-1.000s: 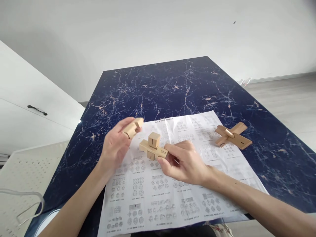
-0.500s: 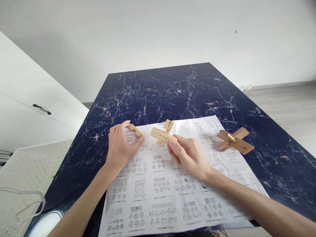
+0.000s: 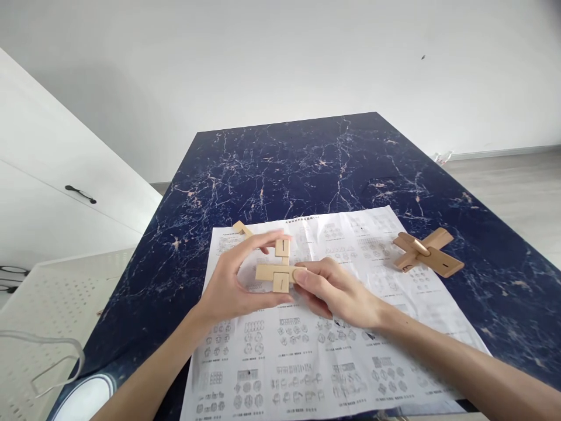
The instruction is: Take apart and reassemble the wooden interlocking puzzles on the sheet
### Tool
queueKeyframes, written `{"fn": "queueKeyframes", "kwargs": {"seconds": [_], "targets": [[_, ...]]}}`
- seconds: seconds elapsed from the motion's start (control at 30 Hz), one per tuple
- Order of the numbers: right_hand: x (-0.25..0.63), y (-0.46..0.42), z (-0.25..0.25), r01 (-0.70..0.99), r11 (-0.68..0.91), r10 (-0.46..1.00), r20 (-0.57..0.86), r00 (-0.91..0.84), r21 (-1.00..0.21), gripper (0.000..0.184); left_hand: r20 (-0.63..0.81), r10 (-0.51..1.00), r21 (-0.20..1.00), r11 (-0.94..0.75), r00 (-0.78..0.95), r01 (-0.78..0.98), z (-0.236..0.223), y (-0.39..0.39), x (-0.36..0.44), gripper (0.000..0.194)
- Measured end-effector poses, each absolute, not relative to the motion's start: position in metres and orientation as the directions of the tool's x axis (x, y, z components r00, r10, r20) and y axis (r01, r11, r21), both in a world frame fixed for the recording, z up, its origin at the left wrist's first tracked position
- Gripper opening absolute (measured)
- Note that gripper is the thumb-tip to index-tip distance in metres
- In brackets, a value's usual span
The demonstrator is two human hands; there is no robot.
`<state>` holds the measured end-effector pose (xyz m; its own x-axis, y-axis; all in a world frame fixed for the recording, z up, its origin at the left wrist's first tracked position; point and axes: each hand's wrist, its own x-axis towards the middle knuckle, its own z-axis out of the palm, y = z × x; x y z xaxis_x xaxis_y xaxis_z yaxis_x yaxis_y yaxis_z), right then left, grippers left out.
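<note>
My right hand [image 3: 335, 289] pinches the right end of a small cross of interlocked pale wooden puzzle pieces [image 3: 268, 272], held over the printed sheet. Short dark marks show on its upper and lower blocks. My left hand [image 3: 232, 280] curves round the cross from the left, its fingertips at the upper block and its thumb along the lower one. Behind that hand, a loose notched wooden piece [image 3: 240, 227] lies at the sheet's top left edge, partly hidden by the fingers. To the right sits another crossed group of browner wooden puzzle pieces [image 3: 445, 261].
The creased instruction sheet [image 3: 307, 351] with rows of small diagrams lies on a dark blue marbled table [image 3: 280, 169]. At the lower left are a round white object [image 3: 85, 400] and a pale cable [image 3: 39, 335]. A white cabinet [image 3: 52, 158] stands at the left.
My left hand has left the notched piece on the sheet and moved right, round the cross. My right hand has turned the cross straighter and brought it slightly lower.
</note>
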<state>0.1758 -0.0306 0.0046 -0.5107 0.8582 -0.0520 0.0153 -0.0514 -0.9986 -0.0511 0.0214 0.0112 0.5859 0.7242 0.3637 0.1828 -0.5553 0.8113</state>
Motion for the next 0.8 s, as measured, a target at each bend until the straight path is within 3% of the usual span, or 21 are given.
{"fn": "queueKeyframes", "kwargs": {"seconds": [0.1,0.27,0.47,0.63,0.8], "targets": [[0.176,-0.03,0.004,0.071,-0.006,0.861,-0.041,-0.507,-0.997,0.051,0.357,0.747,0.786,-0.565,0.561,0.253,0.013,0.021,-0.052,0.07],[0.179,-0.027,0.003,0.222,0.242,0.892,0.126,-0.433,-0.945,0.043,0.297,0.756,0.818,-0.517,0.583,0.253,0.014,0.021,-0.05,0.064],[0.177,-0.03,-0.007,0.249,0.447,0.861,0.339,-0.378,-0.859,0.037,0.24,0.759,0.842,-0.473,0.605,0.26,0.021,0.02,-0.049,0.061],[0.175,-0.034,-0.011,0.302,0.624,0.768,0.492,-0.41,-0.721,0.029,0.23,0.731,0.834,-0.489,0.642,0.258,0.026,0.021,-0.054,0.06],[0.174,-0.037,-0.009,0.355,0.767,0.641,0.61,-0.467,-0.535,0.025,0.13,0.663,0.886,-0.411,0.738,0.214,0.031,0.023,-0.058,0.049]]}}
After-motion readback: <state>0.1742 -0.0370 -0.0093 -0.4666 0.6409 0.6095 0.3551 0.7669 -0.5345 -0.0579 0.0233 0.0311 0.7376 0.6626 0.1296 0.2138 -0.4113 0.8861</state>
